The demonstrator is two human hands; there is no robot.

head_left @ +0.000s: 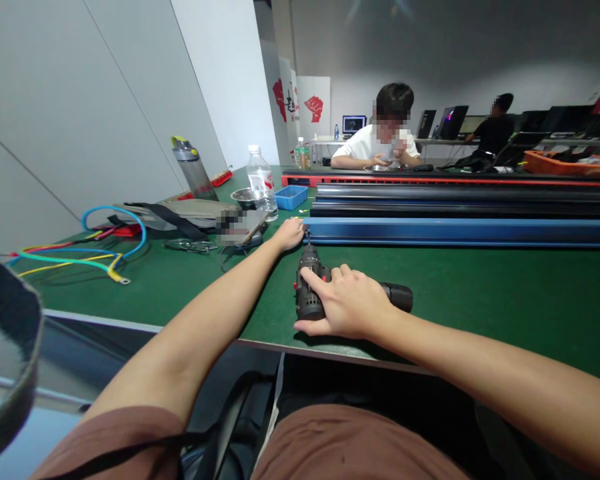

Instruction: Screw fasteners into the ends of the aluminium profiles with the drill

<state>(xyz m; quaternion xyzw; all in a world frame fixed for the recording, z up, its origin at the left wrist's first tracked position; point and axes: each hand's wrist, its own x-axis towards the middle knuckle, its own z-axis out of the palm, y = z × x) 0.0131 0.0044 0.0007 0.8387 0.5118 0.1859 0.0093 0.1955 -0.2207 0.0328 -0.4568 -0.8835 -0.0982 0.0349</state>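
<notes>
My right hand [355, 300] is wrapped around a black cordless drill [309, 287], which lies on its side low over the table with its handle pointing right. The drill's bit end points away from me and meets the near left end of a long blue metal rail [430, 232]. My left hand [291, 233] is closed around that same end of the rail, just beyond the drill's tip. Its fingertips are partly hidden, and so is the exact spot where the bit touches.
Behind lie dark rails [455, 193] and a red-edged one [430, 181]. A water bottle [261, 183], blue tray [291, 197], phone [243, 227], grey bag [180, 217] and coloured cables [115, 247] sit left on the green table [480, 287]. A person [375, 150] sits opposite.
</notes>
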